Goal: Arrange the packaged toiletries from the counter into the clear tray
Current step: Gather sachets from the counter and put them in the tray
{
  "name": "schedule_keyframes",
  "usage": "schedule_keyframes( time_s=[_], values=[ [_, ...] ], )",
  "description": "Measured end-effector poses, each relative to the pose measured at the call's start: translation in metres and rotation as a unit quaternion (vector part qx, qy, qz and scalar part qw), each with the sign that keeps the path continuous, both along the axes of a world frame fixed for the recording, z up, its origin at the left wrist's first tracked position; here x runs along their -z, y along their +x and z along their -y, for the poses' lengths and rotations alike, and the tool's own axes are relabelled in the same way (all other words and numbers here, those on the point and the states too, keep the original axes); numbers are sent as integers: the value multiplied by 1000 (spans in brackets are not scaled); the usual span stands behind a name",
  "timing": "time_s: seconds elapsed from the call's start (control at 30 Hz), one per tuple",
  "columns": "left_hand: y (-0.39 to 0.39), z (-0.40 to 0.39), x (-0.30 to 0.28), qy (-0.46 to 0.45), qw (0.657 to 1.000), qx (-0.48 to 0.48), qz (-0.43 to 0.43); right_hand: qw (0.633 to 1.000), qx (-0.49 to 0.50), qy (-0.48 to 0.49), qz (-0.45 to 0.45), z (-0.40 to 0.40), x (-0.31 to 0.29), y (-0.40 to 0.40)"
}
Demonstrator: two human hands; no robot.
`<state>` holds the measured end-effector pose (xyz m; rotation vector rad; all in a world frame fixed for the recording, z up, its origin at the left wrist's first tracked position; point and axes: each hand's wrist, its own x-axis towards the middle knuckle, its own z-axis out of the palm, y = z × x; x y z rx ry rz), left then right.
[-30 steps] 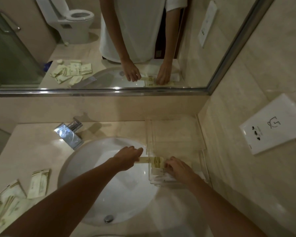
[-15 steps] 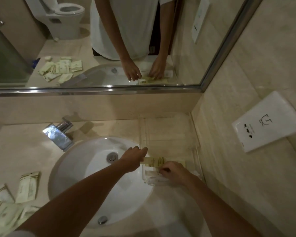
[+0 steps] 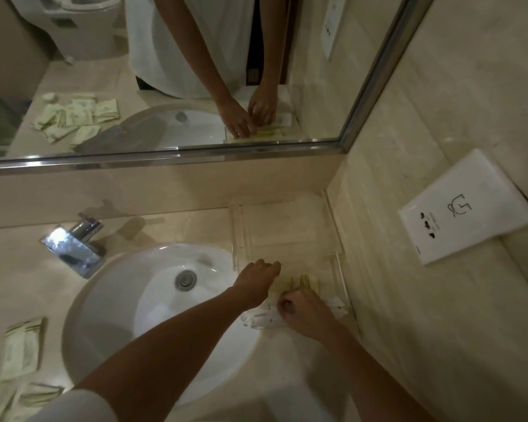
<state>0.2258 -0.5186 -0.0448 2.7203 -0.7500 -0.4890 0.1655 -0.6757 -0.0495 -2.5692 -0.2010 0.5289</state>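
Both hands have closed together over the clear tray [image 3: 337,269]: left hand [image 3: 258,280] and right hand [image 3: 301,312], fingers curled, hold the green-striped packet [image 3: 302,283] lying between them.

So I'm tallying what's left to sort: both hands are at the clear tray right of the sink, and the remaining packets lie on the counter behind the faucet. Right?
Not quite. The head view shows the remaining packets on the counter left of the sink, near its front edge, not behind the faucet. The rest holds: left hand and right hand are at the clear tray, right of the sink.
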Motion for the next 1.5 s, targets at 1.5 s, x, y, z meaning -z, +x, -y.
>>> schedule_keyframes(
  time_s=[1.5],
  values=[
    [-25, -169, -49, 46, 993, -107, -13, 998, -54, -45, 5, -88, -61, 48]
  ],
)
